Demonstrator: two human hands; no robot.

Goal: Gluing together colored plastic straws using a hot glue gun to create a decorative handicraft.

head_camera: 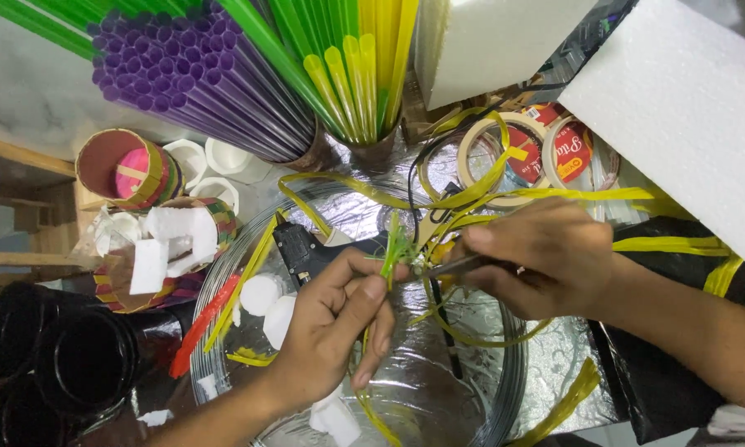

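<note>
Foil-covered table (pixel 555 364): left hand (pixel 331 331) pinches green straw piece (pixel 393 248), right hand (pixel 546 257) seemingly scissors (pixel 463 265).

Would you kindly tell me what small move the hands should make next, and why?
Probably another short snip: the left hand pinches a green fringed straw piece upright, and the scissors in the right hand point at it, their tips beside the fringe.

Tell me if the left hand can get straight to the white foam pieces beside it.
Probably yes: the left hand lies right beside the white foam pieces with nothing between, but it is pinching the green straw piece.
</note>
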